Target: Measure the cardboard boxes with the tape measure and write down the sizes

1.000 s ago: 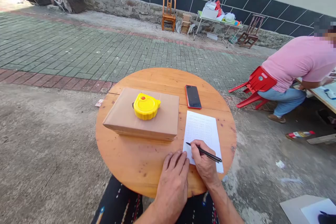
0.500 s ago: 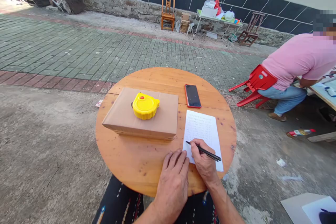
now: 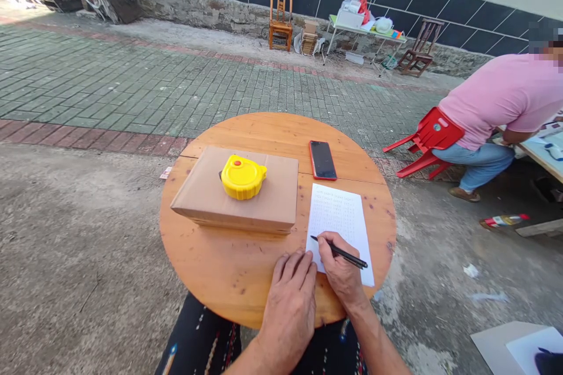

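Note:
A black pen (image 3: 345,255) is held in my right hand (image 3: 341,269), its tip close to the left side of a sheet of paper (image 3: 358,225). Rows of small handwriting fill the upper part of the sheet; my right hand covers some of its lower part. Flat on the wooden table, my left hand (image 3: 290,299) has its fingers stretched out, with the fingertips at the paper's lower left edge. Left of the paper lies a closed cardboard box (image 3: 197,184), and a yellow tape measure (image 3: 243,177) rests on top of it. Beyond the paper is a phone (image 3: 322,159) with a red edge.
The round wooden table (image 3: 211,269) stands over my knees. At the right, a person in a pink shirt (image 3: 492,99) sits on a red plastic chair (image 3: 440,129) by another table. A bottle (image 3: 505,221) lies on the ground. Wooden chairs and a cluttered folding table line the wall.
The pen's rear end has tipped slightly left and down in my right hand. My left hand, the box, the tape measure and the phone stay in place.

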The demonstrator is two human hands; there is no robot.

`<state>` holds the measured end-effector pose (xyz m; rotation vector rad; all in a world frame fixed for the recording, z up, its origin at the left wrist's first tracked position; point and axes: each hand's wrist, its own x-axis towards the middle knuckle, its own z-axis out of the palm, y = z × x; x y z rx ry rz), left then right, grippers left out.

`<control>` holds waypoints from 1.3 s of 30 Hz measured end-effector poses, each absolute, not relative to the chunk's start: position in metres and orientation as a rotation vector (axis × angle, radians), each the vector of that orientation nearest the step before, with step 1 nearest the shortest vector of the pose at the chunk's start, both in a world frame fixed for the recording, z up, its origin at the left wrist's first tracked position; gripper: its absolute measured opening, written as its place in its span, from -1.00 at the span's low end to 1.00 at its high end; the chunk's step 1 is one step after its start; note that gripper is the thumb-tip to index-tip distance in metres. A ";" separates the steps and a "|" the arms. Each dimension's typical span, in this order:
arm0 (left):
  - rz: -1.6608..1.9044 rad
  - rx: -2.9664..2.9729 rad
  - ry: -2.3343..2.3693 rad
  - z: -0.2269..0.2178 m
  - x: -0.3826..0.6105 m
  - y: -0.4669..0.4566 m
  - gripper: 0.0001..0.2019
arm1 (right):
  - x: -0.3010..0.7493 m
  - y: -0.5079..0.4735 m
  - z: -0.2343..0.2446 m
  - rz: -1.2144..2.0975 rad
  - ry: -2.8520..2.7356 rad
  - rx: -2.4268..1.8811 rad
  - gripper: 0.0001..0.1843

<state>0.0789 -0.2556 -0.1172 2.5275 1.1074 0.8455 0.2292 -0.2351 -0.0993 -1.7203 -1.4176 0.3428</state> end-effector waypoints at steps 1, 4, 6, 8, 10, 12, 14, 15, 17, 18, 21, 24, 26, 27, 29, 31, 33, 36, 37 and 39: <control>0.844 2.526 1.108 -0.117 0.079 -0.256 -0.56 | 0.229 -0.235 -0.099 0.340 -1.422 -1.716 -0.74; 0.837 2.526 1.112 -0.116 0.079 -0.256 -0.57 | 0.230 -0.236 -0.100 0.343 -1.434 -1.712 -0.74; 0.834 2.528 1.114 -0.116 0.079 -0.256 -0.57 | 0.230 -0.235 -0.101 0.355 -1.437 -1.715 -0.73; 0.831 2.529 1.116 -0.116 0.079 -0.256 -0.57 | 0.231 -0.235 -0.102 0.366 -1.439 -1.716 -0.73; 0.828 2.530 1.114 -0.116 0.078 -0.256 -0.57 | 0.231 -0.235 -0.102 0.373 -1.438 -1.717 -0.73; 0.826 2.531 1.112 -0.116 0.078 -0.256 -0.57 | 0.231 -0.235 -0.101 0.375 -1.434 -1.718 -0.73; 0.828 2.531 1.114 -0.116 0.078 -0.256 -0.57 | 0.230 -0.236 -0.100 0.377 -1.430 -1.719 -0.73; 0.832 2.531 1.116 -0.116 0.078 -0.256 -0.57 | 0.230 -0.236 -0.100 0.380 -1.429 -1.719 -0.73; 0.842 2.529 1.117 -0.117 0.079 -0.256 -0.57 | 0.230 -0.236 -0.100 0.381 -1.429 -1.716 -0.73; 0.845 2.528 1.117 -0.117 0.079 -0.256 -0.58 | 0.230 -0.236 -0.100 0.379 -1.428 -1.713 -0.73; 0.850 2.525 1.114 -0.117 0.079 -0.256 -0.58 | 0.231 -0.236 -0.102 0.360 -1.402 -1.706 -0.74; 0.845 2.514 1.117 -0.117 0.080 -0.257 -0.60 | 0.231 -0.237 -0.103 0.325 -1.374 -1.708 -0.75; 0.840 2.508 1.122 -0.116 0.080 -0.257 -0.61 | 0.231 -0.237 -0.103 0.300 -1.383 -1.708 -0.76; 0.840 2.507 1.124 -0.116 0.080 -0.257 -0.61 | 0.231 -0.237 -0.103 0.291 -1.391 -1.706 -0.76; 0.839 2.509 1.124 -0.115 0.080 -0.257 -0.61 | 0.230 -0.237 -0.102 0.282 -1.401 -1.703 -0.76; 0.838 2.510 1.124 -0.114 0.080 -0.256 -0.62 | 0.230 -0.237 -0.101 0.281 -1.404 -1.702 -0.76; 0.834 2.508 1.124 -0.114 0.080 -0.256 -0.62 | 0.229 -0.237 -0.101 0.279 -1.406 -1.704 -0.76; 0.831 2.504 1.125 -0.113 0.079 -0.256 -0.62 | 0.230 -0.236 -0.101 0.280 -1.410 -1.711 -0.76; 0.831 2.503 1.124 -0.113 0.079 -0.256 -0.62 | 0.230 -0.236 -0.102 0.281 -1.411 -1.712 -0.76; 0.832 2.500 1.123 -0.114 0.079 -0.256 -0.62 | 0.230 -0.236 -0.102 0.283 -1.412 -1.715 -0.76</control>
